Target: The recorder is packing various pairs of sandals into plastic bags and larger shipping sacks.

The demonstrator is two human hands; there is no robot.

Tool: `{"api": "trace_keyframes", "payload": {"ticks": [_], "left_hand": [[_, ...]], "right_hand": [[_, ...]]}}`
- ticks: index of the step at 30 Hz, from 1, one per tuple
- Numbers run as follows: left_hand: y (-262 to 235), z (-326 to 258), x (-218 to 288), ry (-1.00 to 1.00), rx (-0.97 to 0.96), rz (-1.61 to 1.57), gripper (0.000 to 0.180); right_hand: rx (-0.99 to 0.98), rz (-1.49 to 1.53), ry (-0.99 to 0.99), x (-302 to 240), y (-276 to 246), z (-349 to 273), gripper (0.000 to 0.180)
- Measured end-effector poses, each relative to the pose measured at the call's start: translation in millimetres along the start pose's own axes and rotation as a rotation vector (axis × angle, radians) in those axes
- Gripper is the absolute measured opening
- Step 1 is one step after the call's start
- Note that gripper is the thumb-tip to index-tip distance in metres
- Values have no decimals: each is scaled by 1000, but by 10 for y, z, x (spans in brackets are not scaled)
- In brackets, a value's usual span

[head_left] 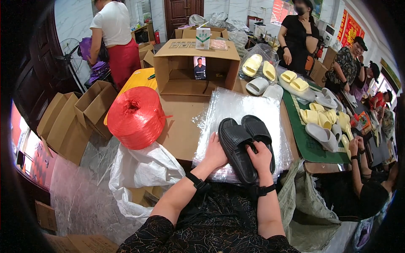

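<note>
A pair of black slide slippers (238, 141) lies side by side over a stack of clear plastic bags (207, 122), toes pointing away from me. My right hand (259, 157) is closed on the pair, its thumb at the left slipper's strap and its fingers over the right one. Against the outer edge of the left slipper rests my left hand (215, 152). Its visible fingers stretch forward on the plastic, and part of the hand is hidden by the slipper.
A roll of red plastic twine (136, 116) sits left of the bags. Beyond them stands an open cardboard box (185, 86) with a phone (200, 68) inside. Pale yellow and grey slippers lie on a green mat (306, 141) at right. Several people work nearby. Woven sacks (145, 168) flank me.
</note>
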State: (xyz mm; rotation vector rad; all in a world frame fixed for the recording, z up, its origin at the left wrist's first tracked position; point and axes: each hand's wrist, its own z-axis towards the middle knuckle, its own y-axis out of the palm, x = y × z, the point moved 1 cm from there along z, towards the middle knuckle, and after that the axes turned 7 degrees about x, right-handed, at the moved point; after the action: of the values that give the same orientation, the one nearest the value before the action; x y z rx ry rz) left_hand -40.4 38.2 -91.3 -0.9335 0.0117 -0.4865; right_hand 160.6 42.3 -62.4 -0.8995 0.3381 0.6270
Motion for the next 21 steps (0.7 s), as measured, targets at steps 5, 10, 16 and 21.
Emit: {"api": "trace_keyframes", "payload": {"ticks": [5,10,16,21], "left_hand": [[-15,9,10,-2,7,-55,50],[24,1,0,-8,8,-36,49],[-1,-7,-16,-13,-1,-71,51],[-80,49,46,-76,-181,-54,58]], "right_hand": [[0,6,1,23,2,0,33],[21,-8,-29,34,18,-2,33],[-28,6,21,-17,-6,2,33],[40,53,-41,115,29,-2,28]]}}
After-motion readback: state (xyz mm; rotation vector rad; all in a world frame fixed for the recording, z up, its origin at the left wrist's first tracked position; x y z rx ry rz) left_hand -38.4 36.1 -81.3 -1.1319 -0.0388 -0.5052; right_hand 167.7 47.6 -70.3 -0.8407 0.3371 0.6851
